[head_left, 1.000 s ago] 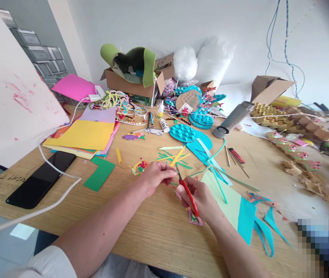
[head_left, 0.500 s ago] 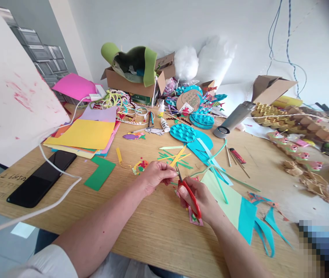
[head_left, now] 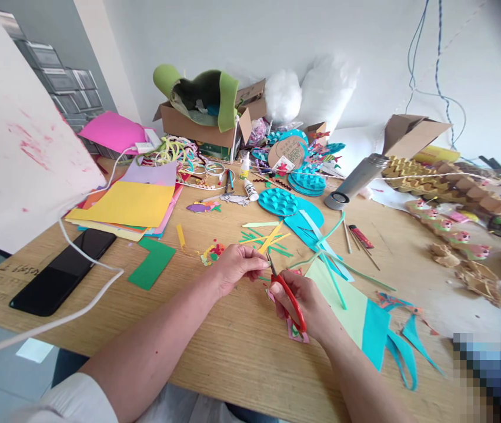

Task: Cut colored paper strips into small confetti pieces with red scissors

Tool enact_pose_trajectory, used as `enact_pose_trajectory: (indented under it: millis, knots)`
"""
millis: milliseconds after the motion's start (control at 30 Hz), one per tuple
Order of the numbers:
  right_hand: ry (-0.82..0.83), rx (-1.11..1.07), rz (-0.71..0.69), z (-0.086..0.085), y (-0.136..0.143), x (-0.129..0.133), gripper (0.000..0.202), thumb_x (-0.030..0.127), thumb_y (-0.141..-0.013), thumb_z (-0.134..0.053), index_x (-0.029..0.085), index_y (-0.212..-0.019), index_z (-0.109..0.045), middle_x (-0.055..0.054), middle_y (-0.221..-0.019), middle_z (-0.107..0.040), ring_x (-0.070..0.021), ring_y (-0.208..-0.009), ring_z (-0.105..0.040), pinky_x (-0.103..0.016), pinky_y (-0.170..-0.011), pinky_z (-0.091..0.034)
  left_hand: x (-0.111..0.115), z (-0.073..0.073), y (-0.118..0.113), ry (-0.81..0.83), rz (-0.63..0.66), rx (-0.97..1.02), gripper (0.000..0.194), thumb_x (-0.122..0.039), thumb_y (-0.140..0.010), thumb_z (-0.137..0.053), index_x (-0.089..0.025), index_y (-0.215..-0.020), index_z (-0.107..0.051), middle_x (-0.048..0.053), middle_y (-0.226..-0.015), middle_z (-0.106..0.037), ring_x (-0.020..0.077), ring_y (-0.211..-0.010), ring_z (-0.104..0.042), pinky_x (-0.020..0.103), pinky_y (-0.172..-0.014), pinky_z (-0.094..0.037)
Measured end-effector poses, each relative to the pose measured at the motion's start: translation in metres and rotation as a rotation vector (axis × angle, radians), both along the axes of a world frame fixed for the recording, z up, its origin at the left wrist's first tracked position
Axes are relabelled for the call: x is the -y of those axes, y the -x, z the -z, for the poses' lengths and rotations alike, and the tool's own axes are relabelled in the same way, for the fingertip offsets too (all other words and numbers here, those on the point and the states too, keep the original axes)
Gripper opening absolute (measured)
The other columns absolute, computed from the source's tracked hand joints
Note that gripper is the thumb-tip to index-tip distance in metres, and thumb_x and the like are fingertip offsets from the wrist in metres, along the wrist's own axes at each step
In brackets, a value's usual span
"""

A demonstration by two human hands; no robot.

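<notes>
Red-handled scissors point(head_left: 293, 305) are in my right hand point(head_left: 306, 299), fingers through the loops and blades pointing up and away from me. My left hand point(head_left: 239, 270) pinches a small pale piece of paper, mostly hidden by the fingertips, right beside the blades. Just beyond the hands lie yellow paper strips point(head_left: 272, 236) crossed over thin green strips point(head_left: 283, 251). Small round paper bits point(head_left: 213, 252) in red, yellow and green are heaped left of them. Partly under my right hand are pink-edged paper pieces point(head_left: 298, 336). A light green sheet point(head_left: 343, 302) lies to the right.
On the left are stacked coloured sheets point(head_left: 131, 204), a black phone point(head_left: 63, 273) with a white cable point(head_left: 94, 264) across it, and a green paper piece point(head_left: 151, 263). Farther back stand glue bottles point(head_left: 251, 190) and a grey flask point(head_left: 358, 181). Blue scraps point(head_left: 403, 358) lie at right.
Both hands stay in nearly the same place. The scissors have shifted very slightly, with the blades still beside the left fingertips.
</notes>
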State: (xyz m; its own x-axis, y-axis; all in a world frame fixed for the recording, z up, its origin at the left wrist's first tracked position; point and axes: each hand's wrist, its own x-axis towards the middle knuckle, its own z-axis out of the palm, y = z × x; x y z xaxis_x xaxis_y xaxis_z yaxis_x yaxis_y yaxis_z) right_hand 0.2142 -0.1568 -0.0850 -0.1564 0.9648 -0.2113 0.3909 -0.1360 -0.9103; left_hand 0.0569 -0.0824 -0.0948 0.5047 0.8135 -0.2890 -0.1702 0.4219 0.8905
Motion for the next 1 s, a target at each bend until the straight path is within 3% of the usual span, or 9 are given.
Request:
enact_pose_trajectory:
  millis: [367, 1000]
  knots:
    - [-0.047, -0.002, -0.035, 0.0065, -0.0032, 0.0006, 0.035, 0.050, -0.084, -0.060, 0.020, -0.072, -0.047, 0.002, -0.053, -0.056, -0.0128, -0.046, -0.054, -0.022, -0.044, -0.035, 0.0001, -0.0003, 0.0001, 0.011, 0.014, 0.025, 0.022, -0.029, -0.054, -0.076, -0.013, -0.062, -0.063, -0.002, -0.050, -0.057, 0.0077, -0.047, -0.048, 0.023, -0.050, -0.035]
    - [-0.006, 0.014, 0.016, 0.0037, -0.0006, 0.0003, 0.033, 0.044, -0.080, -0.064, 0.021, -0.067, -0.045, 0.006, -0.048, -0.050, -0.0114, -0.040, -0.051, -0.021, -0.040, -0.033, -0.0028, 0.0005, 0.0026, 0.030, 0.057, 0.003, 0.022, -0.030, -0.056, -0.074, -0.012, -0.063, -0.063, -0.001, -0.053, -0.059, 0.0074, -0.046, -0.049, 0.023, -0.050, -0.035]
